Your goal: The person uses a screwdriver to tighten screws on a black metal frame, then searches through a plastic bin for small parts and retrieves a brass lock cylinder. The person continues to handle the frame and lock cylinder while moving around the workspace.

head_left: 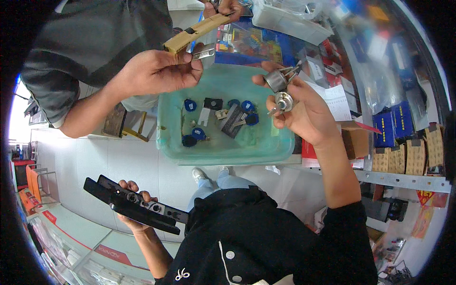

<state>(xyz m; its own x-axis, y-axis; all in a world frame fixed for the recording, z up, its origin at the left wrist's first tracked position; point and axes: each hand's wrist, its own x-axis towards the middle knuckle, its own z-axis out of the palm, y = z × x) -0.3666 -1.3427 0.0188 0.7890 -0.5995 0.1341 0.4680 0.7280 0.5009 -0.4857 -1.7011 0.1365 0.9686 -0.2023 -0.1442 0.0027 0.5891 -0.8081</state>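
Note:
My left hand (134, 194) is closed round a long black door-lock handle set (142, 205), held tilted at the lower left, its inner face with round fittings showing. Over the right end of the green tub, my right hand (304, 107) grips silvery doorknob lock parts (277, 81), a round drum and a smaller round piece with a stem. In the pale green plastic tub (228, 159) lie several blue round tags (190, 105), a black-and-silver plate (209, 110) and a dark flat piece (232, 121).
Across from me a person's hand (159, 71) holds a long gold-coloured lock plate (197, 32) and a small metal piece. A white bin (289, 21) stands at the back. Cardboard boxes (415, 156) and blue packets (394, 124) line the right. An orange chair (34, 183) is far left.

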